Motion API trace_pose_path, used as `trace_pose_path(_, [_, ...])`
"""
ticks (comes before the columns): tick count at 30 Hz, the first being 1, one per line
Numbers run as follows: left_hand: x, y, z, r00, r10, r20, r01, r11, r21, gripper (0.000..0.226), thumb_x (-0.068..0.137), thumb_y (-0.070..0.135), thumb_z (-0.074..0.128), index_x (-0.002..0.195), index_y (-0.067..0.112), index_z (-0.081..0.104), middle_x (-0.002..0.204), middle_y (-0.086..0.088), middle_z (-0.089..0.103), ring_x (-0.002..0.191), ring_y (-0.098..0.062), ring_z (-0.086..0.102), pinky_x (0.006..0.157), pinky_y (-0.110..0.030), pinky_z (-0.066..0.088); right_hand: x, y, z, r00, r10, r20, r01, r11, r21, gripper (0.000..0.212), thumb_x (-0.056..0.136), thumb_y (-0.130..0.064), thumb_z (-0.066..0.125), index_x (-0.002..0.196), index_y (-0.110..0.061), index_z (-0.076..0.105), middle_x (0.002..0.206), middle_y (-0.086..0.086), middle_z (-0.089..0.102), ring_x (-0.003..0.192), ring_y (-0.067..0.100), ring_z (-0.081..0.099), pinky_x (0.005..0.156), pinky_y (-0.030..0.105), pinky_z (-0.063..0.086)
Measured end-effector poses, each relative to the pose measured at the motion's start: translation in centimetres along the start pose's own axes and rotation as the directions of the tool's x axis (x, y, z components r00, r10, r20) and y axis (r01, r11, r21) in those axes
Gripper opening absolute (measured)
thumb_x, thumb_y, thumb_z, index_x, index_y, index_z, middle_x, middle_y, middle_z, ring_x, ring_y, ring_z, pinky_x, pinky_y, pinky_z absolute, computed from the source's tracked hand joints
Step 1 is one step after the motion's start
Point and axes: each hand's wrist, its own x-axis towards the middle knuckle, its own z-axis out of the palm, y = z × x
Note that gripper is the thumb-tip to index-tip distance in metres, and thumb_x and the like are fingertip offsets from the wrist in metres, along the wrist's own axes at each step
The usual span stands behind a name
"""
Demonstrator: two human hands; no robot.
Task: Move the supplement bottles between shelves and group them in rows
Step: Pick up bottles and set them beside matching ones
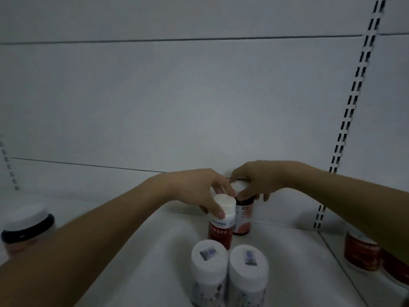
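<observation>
On the white shelf (pixel 155 251), my left hand (pixel 199 189) grips the white cap of a red-labelled supplement bottle (pixel 221 229) from above. Right beside it, nearer the back wall, my right hand (pixel 256 180) holds the white cap of a dark bottle (pixel 243 218) with a pale and pink label. Both bottles stand upright and nearly touch. In front of them, two white bottles (pixel 209 269) (pixel 249 273) with stickers on their caps stand side by side.
A wide jar (pixel 26 227) with a white lid and dark band stands at the left edge. Red-labelled jars (pixel 360 251) sit on the neighbouring shelf section to the right, behind my right forearm. Slotted uprights (pixel 354 96) run up the back wall.
</observation>
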Motion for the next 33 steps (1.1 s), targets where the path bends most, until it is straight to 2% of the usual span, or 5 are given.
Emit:
trace_pose_path(7, [1.3, -1.7, 0.0, 0.978, 0.208, 0.026, -0.208, 0.978, 0.006, 0.043, 0.072, 0.026, 0.084, 0.110, 0.033, 0.066, 0.107, 0.010, 0.063, 0.082, -0.006, 0.064, 0.070, -0.024, 0.059, -0.5, -0.5, 1.4, 0.988, 0.099, -0.122, -0.093, 0.994, 0.048, 0.042, 0.089, -0.034, 0.067, 0.129, -0.036, 0.057, 0.110, -0.011, 0.062, 0.087, 0.011, 0.064, 0.066, 0.034, 0.062])
trace_pose_path(13, [0.7, -1.8, 0.3, 0.967, 0.251, -0.032, -0.249, 0.967, 0.052, 0.043, 0.070, 0.031, 0.084, 0.110, 0.034, 0.068, 0.100, 0.013, 0.062, 0.083, -0.004, 0.062, 0.065, -0.018, 0.055, -1.5, -1.5, 3.5, 0.949, 0.209, -0.237, -0.145, 0.954, 0.261, 0.048, 0.090, -0.032, 0.064, 0.137, -0.036, 0.053, 0.123, -0.004, 0.060, 0.099, 0.017, 0.064, 0.065, 0.031, 0.062])
trace_pose_path(18, [-2.8, -2.1, -0.9, 0.960, 0.109, -0.257, -0.145, 0.981, -0.128, 0.046, 0.072, 0.022, 0.083, 0.115, 0.026, 0.068, 0.107, 0.002, 0.064, 0.084, -0.011, 0.065, 0.064, -0.023, 0.059, -3.6, -2.8, 3.8, 0.904, 0.241, -0.353, -0.121, 0.937, 0.329, 0.044, 0.091, -0.023, 0.064, 0.134, -0.029, 0.055, 0.130, 0.004, 0.057, 0.100, 0.023, 0.063, 0.068, 0.034, 0.062])
trace_pose_path(27, [-13.7, 4.6, -7.6, 0.804, 0.030, -0.594, -0.239, 0.931, -0.276, 0.031, 0.085, 0.028, 0.071, 0.113, 0.024, 0.061, 0.113, 0.002, 0.062, 0.101, -0.016, 0.063, 0.088, -0.038, 0.056, -15.4, -9.1, -5.5, 0.802, 0.098, -0.589, 0.185, 0.897, 0.401, 0.040, 0.090, -0.025, 0.066, 0.130, -0.025, 0.060, 0.109, 0.002, 0.065, 0.092, 0.018, 0.067, 0.071, 0.035, 0.063])
trace_pose_path(33, [-18.5, 9.1, -2.5, 0.732, -0.078, -0.677, -0.220, 0.913, -0.343, 0.025, 0.085, 0.027, 0.065, 0.108, 0.027, 0.054, 0.104, 0.001, 0.059, 0.084, -0.015, 0.064, 0.065, -0.027, 0.053, -19.8, -13.8, -5.7, 0.846, 0.020, -0.534, 0.242, 0.877, 0.416, 0.038, 0.092, -0.026, 0.065, 0.130, -0.024, 0.057, 0.106, 0.009, 0.067, 0.091, 0.022, 0.070, 0.071, 0.034, 0.062])
